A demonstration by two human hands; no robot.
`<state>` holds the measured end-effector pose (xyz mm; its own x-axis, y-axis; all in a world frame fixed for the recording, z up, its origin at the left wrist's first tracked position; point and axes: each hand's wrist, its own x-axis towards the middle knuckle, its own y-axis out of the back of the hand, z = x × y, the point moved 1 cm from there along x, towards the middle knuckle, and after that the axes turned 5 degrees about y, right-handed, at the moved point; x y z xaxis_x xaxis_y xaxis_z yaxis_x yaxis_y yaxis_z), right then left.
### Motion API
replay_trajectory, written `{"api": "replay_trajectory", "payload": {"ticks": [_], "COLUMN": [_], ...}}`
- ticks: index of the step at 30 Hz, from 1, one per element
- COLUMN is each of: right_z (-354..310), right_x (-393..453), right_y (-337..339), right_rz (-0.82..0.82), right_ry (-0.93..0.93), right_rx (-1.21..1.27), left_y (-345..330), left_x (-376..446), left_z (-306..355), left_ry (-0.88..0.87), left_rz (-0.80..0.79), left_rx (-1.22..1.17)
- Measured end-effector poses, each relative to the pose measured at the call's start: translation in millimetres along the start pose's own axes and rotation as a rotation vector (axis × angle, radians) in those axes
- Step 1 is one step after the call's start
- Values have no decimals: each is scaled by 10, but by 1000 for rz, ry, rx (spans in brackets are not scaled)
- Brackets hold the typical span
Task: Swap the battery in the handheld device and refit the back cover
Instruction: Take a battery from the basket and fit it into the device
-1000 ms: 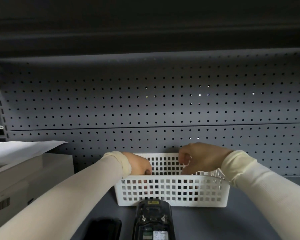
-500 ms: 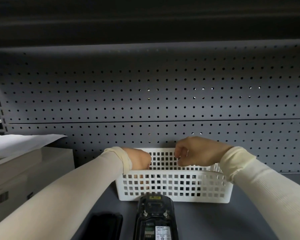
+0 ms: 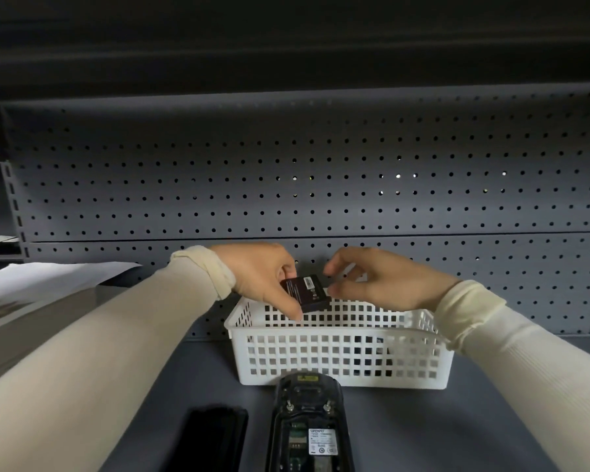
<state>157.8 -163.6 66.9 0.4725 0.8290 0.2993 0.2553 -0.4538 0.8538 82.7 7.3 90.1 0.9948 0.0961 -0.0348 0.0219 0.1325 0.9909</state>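
A black battery [image 3: 305, 293] with a small white label is held above the white lattice basket [image 3: 341, 364]. My left hand [image 3: 261, 277] grips it between thumb and fingers. My right hand [image 3: 372, 279] hovers at the battery's right end, its fingertips touching or nearly touching that end, fingers spread. The handheld device [image 3: 309, 427] lies face down in front of the basket with its battery bay open and a white sticker showing. Left of the device lies the black back cover [image 3: 215, 437] on the grey surface.
A grey pegboard wall [image 3: 321, 185] stands right behind the basket, under a dark overhanging shelf. A cardboard box [image 3: 31, 321] with white paper on top sits at the left. Dark items show through the basket's holes.
My left hand has come up out of the basket holding the battery. My right hand has moved from the basket's rim to the battery's right end.
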Motion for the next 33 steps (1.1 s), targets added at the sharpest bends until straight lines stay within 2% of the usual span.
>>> {"api": "replay_trajectory", "payload": {"ticks": [12,21,33], "right_z": [-408,-585,-561], "right_x": [-195,-428,-761], "right_y": [23,-18,-345], "right_rz": [-35,-53,-147], "right_ry": [88,54,-55], "right_rx": [121,136,126], "left_y": [166,-32,-512], "left_x": [-494,-724,-862], "left_z": [101,21,39], "left_ry": [-64,-96,-89], "left_rz": [81,32,-62], "left_rx": [-85,-270,-281]}}
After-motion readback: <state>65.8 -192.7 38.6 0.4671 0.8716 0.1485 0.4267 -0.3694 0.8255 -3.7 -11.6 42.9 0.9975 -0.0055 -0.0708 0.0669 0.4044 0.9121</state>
